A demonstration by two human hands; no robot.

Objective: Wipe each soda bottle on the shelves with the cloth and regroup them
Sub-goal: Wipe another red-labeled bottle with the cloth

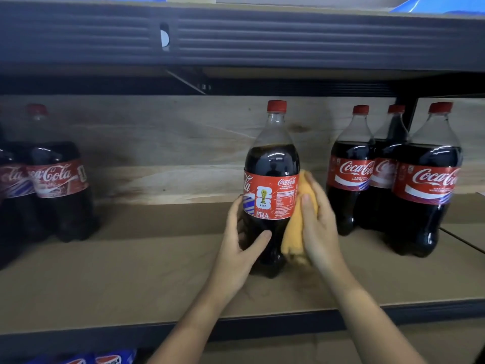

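**One bottle mid-wipe, standing alone between two groups**

While the left hand (242, 240) steadied the cola bottle (270, 187) low on its dark body, thumb across the front and fingers curled round the far side, the right hand (319, 227) pressed a folded yellow cloth (295, 232) flat against the bottle's right flank. Its fingers lay fairly straight along the cloth, pushing rather than pinching; whether the thumb tucked the cloth in from behind could not be told. The bottle stood upright on the cardboard-lined shelf (157, 271), toward the front edge, well apart from the cluster of three bottles (393, 179) on the right and from the blurred bottles at the far left (57, 185).

The risks looked modest but real. A hard sideways stroke from the cloth could probably tip or skid the tall, full bottle leftward if the left hand's grip stayed that low, since nothing held the neck. So near the shelf's lip, a slip might have carried it off the front. The cloth hung loose below the palm and could bunch or drop. The back of the bottle was hidden, so it might have gone unwiped.
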